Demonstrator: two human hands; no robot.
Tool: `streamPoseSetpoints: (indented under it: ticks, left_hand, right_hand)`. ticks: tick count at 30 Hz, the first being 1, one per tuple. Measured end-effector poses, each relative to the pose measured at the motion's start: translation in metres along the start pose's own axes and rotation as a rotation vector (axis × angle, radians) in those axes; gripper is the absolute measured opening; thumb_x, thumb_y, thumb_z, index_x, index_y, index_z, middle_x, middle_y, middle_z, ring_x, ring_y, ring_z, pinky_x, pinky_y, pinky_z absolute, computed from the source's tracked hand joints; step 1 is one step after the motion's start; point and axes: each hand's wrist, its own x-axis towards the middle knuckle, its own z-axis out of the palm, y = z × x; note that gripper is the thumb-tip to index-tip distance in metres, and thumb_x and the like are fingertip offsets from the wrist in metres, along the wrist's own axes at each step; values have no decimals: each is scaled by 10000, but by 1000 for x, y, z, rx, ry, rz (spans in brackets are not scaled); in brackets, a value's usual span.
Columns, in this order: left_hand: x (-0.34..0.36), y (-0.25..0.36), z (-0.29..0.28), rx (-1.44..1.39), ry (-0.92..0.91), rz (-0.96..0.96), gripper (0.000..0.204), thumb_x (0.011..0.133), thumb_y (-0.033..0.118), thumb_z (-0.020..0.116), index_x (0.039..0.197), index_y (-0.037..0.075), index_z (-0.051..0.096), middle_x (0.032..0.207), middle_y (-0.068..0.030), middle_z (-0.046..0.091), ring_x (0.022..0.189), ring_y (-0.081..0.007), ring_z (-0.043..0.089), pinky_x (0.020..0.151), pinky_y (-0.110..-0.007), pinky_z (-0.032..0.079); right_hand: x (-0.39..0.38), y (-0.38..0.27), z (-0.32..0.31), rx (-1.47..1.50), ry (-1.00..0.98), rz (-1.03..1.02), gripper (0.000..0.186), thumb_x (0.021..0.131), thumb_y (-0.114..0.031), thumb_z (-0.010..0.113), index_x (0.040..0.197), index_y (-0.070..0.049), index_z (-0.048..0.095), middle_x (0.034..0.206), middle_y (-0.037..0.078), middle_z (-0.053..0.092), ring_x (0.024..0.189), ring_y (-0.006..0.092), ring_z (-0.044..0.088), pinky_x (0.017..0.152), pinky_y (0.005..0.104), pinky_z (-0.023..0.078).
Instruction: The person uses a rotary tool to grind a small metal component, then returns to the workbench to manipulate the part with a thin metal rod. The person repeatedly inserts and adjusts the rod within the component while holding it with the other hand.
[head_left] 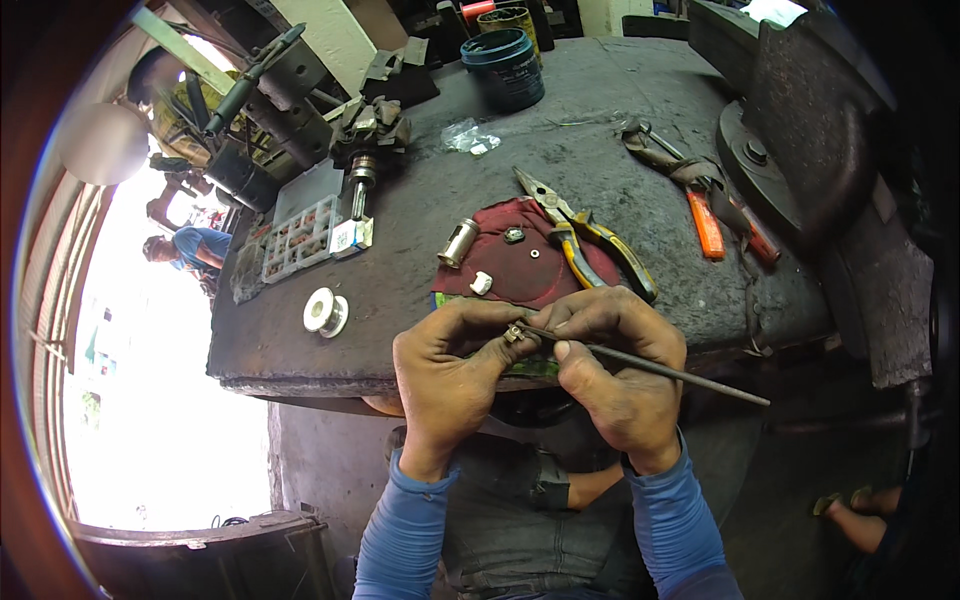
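Note:
At the front edge of the bench, my left hand [445,365] pinches a small brassy metal part [514,333] between thumb and fingers. Closed around a thin dark rod [690,378], my right hand [630,370] holds its narrow end against or very near that part; exact contact is hidden by the fingertips. Just beyond both hands lies a dark red cloth [500,215]. On it rest a metal cylinder [458,243], a small dark nut-like piece [514,236], a tiny ring [534,254] and a white piece [481,283]. Yellow-and-black pliers [572,230] lie across its right side.
Left of the cloth are a wire spool [326,313], a compartment box [300,240] and a shafted metal part [362,180]. A blue tub [503,75] stands behind. Orange-handled tools [706,225] and a large vise [800,130] occupy the right. Another person [195,245] is outside, far left.

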Motion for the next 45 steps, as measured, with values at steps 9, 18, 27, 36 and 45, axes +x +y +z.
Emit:
streamPoseSetpoints:
  ticks: [9, 18, 27, 36, 45]
  left_hand:
    - [-1, -1, -4, 169, -24, 63, 162, 856, 23, 783, 1018, 16, 786, 941, -104, 787, 869, -139, 739, 780, -302, 589]
    - [2, -10, -8, -52, 41, 191, 165, 715, -65, 766, 872, -28, 732, 819, -149, 740, 776, -245, 747, 704, -341, 558]
    - [2, -13, -5, -30, 43, 205, 179, 702, -61, 790, 867, -24, 732, 828, -153, 741, 775, -265, 747, 706, -357, 562]
    - [0, -11, -5, -44, 43, 206, 174, 709, -49, 792, 866, -27, 723, 837, -155, 743, 777, -269, 746, 708, -352, 561]
    - [0, -10, -5, -48, 32, 212, 177, 717, -56, 793, 877, -24, 725, 837, -150, 744, 781, -250, 743, 710, -346, 558]
  right_hand:
    - [-9, -7, -5, -232, 77, 51, 138, 838, 0, 689, 975, -2, 668, 1041, 131, 709, 953, 203, 695, 886, 347, 558]
    - [2, 13, -21, -206, -117, 3, 153, 972, -97, 588, 1051, 32, 563, 1087, 149, 610, 1062, 230, 602, 978, 364, 485]
    - [1, 16, -25, -207, -112, 11, 126, 988, -87, 570, 1034, 30, 557, 1089, 140, 619, 1014, 195, 603, 933, 329, 491]
    - [0, 15, -23, -173, -100, -8, 123, 988, -78, 586, 1036, 35, 591, 1099, 144, 632, 1038, 204, 610, 965, 336, 485]
    - [0, 13, -22, -199, -110, -16, 116, 988, -72, 594, 1046, 28, 590, 1117, 154, 634, 1072, 212, 607, 985, 351, 487]
